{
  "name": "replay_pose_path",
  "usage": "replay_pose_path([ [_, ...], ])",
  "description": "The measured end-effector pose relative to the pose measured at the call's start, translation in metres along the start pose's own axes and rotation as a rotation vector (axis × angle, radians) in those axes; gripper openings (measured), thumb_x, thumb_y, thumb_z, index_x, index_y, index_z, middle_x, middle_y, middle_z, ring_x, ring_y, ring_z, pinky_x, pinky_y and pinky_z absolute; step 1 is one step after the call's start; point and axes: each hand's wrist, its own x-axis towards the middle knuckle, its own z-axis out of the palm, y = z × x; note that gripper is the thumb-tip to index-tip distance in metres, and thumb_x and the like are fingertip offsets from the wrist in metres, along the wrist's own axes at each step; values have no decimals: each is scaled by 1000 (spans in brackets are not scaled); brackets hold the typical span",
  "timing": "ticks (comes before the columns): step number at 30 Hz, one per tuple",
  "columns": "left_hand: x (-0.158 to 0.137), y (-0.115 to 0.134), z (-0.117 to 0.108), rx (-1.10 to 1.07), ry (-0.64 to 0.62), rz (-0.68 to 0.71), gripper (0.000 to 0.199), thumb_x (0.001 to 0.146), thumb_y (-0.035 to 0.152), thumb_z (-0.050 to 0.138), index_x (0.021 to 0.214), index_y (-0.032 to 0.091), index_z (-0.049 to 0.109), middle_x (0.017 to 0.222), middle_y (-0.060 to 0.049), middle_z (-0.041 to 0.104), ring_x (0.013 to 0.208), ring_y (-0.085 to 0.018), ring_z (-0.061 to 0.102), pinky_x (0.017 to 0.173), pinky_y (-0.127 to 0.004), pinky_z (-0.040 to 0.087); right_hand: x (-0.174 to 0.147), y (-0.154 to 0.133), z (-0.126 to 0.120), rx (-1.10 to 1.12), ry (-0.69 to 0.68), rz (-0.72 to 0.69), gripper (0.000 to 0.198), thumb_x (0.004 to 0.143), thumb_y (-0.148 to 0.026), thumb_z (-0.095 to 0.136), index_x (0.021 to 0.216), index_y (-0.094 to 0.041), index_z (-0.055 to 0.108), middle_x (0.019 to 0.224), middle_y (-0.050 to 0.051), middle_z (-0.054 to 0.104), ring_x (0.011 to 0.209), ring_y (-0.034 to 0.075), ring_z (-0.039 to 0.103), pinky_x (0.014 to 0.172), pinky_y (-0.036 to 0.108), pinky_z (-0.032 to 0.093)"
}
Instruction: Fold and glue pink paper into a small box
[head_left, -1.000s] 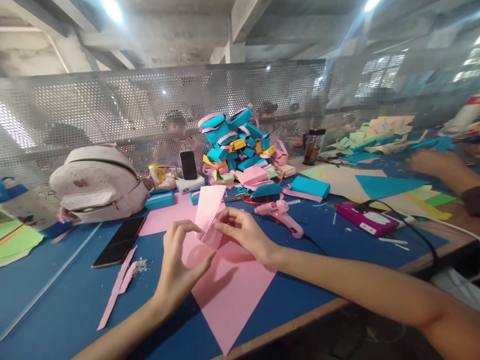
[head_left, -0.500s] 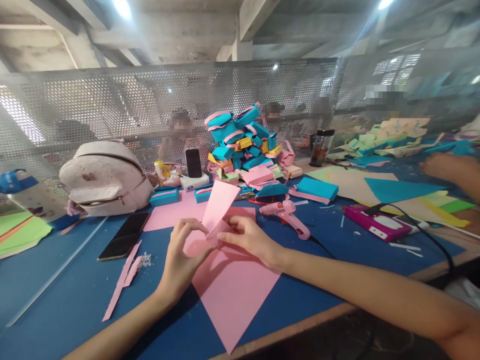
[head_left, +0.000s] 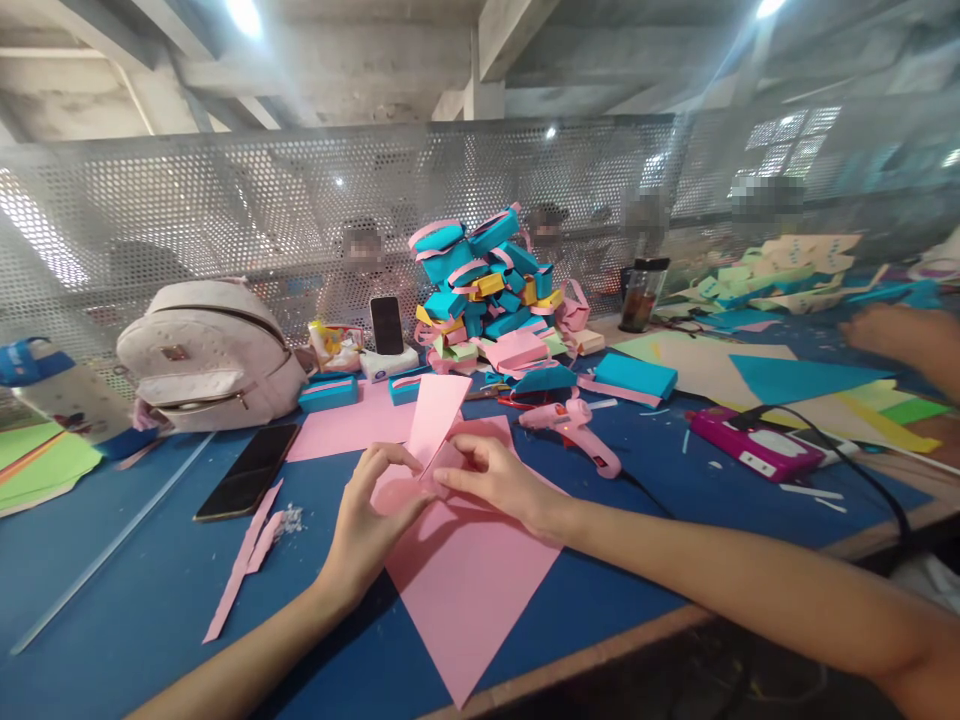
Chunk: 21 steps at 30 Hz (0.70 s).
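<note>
The folded pink paper is pinched by the right hand; at its eight o'clock the left hand is held loosely curved, its grip untellable; at six, a pink sheet is spread; at three, a glue gun is laid.

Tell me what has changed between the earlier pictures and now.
The folded pink paper piece tilted right, then its top dipped and swung back left. The right hand has brought its fingertips closer to the thumb of the left hand, keeping its grip on the piece. The pink plastic glue gun and flat black phone stayed put.
</note>
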Motion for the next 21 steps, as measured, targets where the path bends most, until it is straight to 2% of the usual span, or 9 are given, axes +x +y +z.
replay_pose_path([
  [7,-2,1,1,7,-45,-62,15,83,26,69,94,23,59,95,0,63,95,-18,59,89,-32,44,-2,-1,0,25,-36,48,37,75,-39,73,104,-16,67,102,8,69,96,24,64,82,36,50],
  [14,-2,0,3,-13,-52,-80,16,82,29,69,93,23,60,94,0,64,95,-19,60,89,-32,45,-3,-5,1,16,-47,55,32,76,-35,72,103,-17,68,101,6,71,93,23,65,82,36,51],
  [21,-2,1,2,-7,-63,-98,15,81,29,69,91,23,60,93,1,64,94,-18,60,89,-31,45,-5,-6,3,57,-21,134,34,76,-33,72,105,-17,65,99,6,68,89,20,64,75,32,52],
])
